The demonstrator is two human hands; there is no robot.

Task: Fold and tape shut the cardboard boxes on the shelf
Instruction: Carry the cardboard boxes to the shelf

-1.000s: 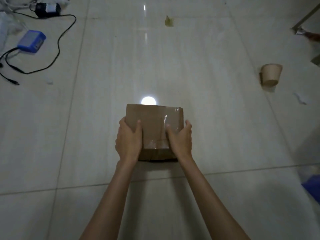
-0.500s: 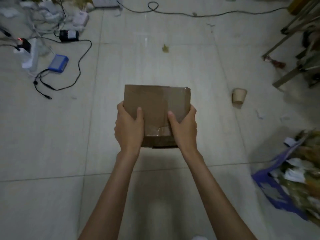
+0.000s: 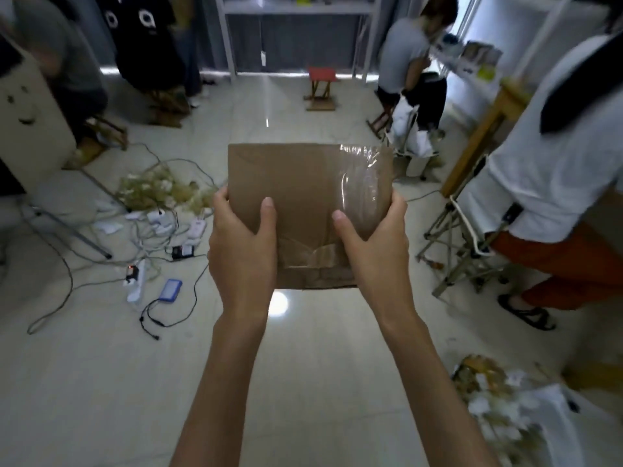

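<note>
Box underside: hidden behind the cardboard box (image 3: 303, 210).
Fingers: out of sight behind box, both left hand (image 3: 241, 251) and right hand (image 3: 374, 251).
Person at right (image 3: 553, 170): cut off by frame edge.
Figures upper left (image 3: 60, 55): blurred.

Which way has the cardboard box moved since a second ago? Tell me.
Yes. The cardboard box, gripped by the left hand and right hand, has been lifted: earlier it showed below the floor's blue device, now above it.
</note>
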